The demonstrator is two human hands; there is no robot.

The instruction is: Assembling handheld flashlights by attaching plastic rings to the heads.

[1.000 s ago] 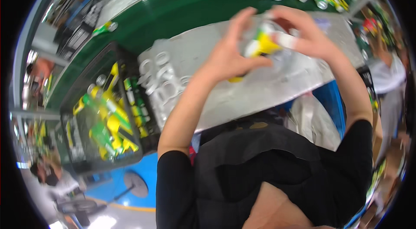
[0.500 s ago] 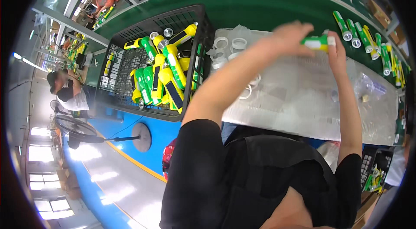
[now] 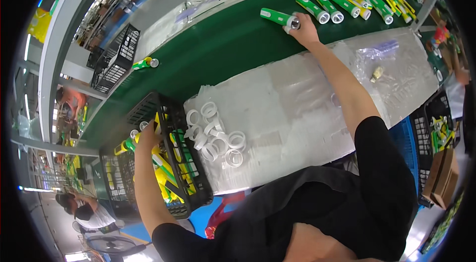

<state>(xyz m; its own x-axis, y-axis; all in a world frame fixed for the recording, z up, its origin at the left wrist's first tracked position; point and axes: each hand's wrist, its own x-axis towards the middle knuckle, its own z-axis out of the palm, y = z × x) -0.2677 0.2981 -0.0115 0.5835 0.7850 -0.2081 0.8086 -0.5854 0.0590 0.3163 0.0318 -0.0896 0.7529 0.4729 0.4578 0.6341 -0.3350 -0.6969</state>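
Right hand [image 3: 303, 28] gripping green flashlight [image 3: 276, 16] on belt; left hand [image 3: 147, 133] in black crate [image 3: 196, 182], grip unclear.

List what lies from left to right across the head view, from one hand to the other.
Left hand in the black crate → pile of white rings → plastic-covered worktop → right hand on a green flashlight.

— What packaging do you have around you?
— At your far right, beside the black crates, a brown cardboard box [image 3: 440, 176] stands open. On your bench [image 3: 297, 108] lies crumpled clear plastic wrapping [image 3: 379, 53].
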